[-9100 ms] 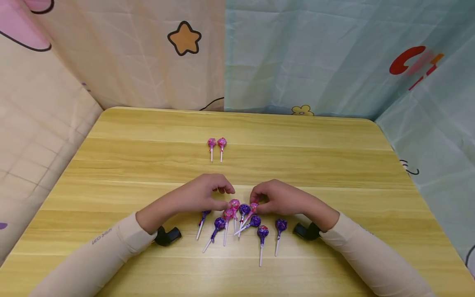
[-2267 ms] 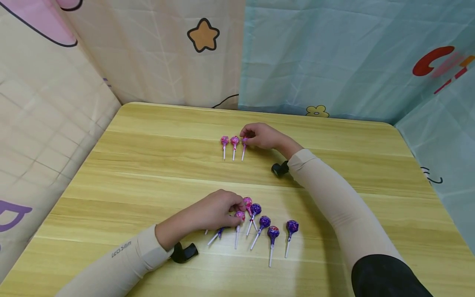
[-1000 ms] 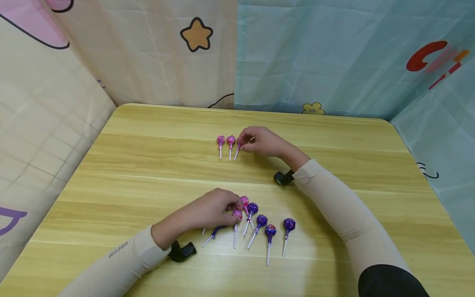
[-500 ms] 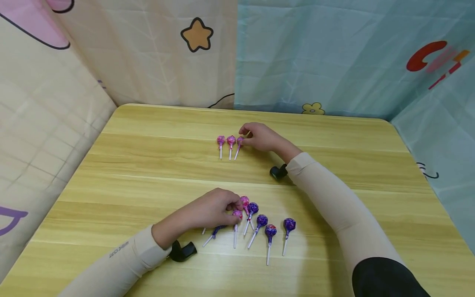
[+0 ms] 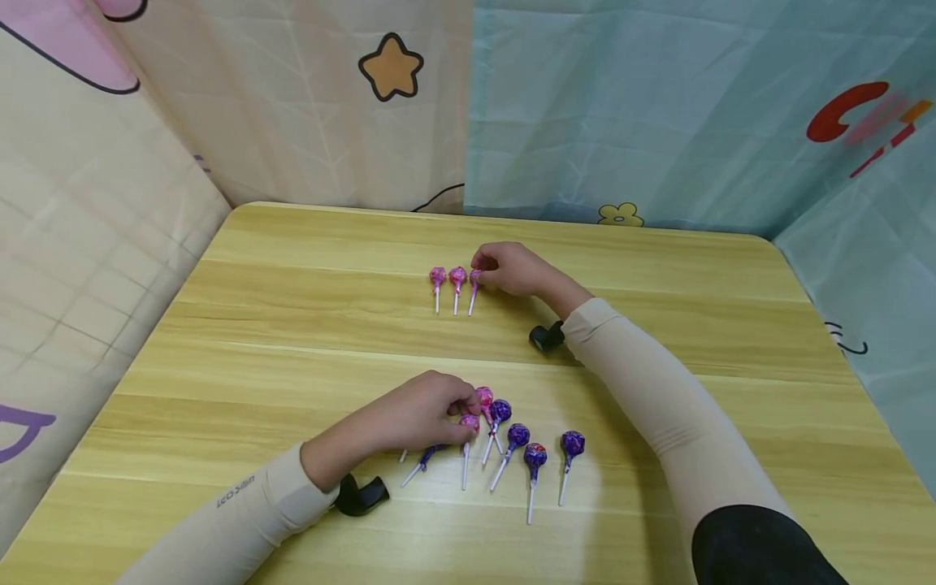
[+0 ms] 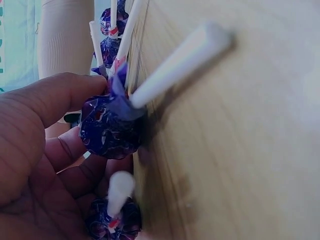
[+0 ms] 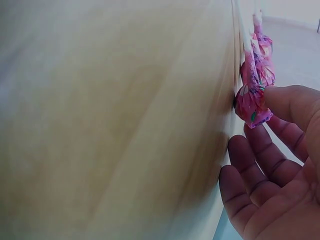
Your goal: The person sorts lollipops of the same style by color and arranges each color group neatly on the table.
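Wrapped lollipops lie on the wooden table (image 5: 278,390). At the back, my right hand (image 5: 515,268) pinches the head of a pink lollipop (image 7: 252,102), third and rightmost in a short row. Left of it lie two more pink lollipops, the middle one (image 5: 457,276) and the outer one (image 5: 437,277), sticks toward me. Nearer, my left hand (image 5: 417,414) has thumb and index finger curled round the head of another pink lollipop (image 5: 470,422). Beyond its fingertips is one more pink lollipop (image 5: 484,396). Under the palm, a purple lollipop (image 6: 110,127) is partly hidden in the head view.
Several purple lollipops lie right of my left hand, among them a red-topped one (image 5: 535,457) and the rightmost one (image 5: 574,444). Black wrist cameras, left (image 5: 361,496) and right (image 5: 546,337), hang below the sleeves. Printed curtains (image 5: 585,106) stand behind the table.
Since the oldest frame, my right hand has carried a pink lollipop from the near group to the back row's right end. Lately its stick has turned slightly straighter. My left hand stays by the group.
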Demonstrator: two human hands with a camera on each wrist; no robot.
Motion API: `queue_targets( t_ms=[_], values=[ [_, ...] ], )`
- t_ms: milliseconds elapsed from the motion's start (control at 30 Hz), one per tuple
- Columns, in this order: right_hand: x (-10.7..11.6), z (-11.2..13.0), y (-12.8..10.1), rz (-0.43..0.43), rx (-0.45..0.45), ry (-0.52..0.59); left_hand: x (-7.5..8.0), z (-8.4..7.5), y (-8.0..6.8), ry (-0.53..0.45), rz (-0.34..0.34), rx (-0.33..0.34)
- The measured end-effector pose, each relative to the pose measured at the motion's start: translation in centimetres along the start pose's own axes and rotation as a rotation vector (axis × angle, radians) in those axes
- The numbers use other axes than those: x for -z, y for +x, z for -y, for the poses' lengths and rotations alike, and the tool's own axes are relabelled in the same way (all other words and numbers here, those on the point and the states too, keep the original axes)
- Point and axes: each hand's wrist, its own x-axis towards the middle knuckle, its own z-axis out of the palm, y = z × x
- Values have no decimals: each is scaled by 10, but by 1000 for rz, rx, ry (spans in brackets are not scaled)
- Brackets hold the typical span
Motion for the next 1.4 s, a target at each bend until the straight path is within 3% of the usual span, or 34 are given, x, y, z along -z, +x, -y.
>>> queue_targets(
  t_ms=[533, 900, 1400],
  values=[
    [7, -1, -10, -13, -46, 84, -1, -1, 4, -8, 2, -5],
    [13, 9, -31, -71, 74, 120, 2, 1, 3, -43, 8, -7],
    [8, 26, -58, -5, 197, 182, 10, 5, 2, -140, 5, -17]
  ],
)
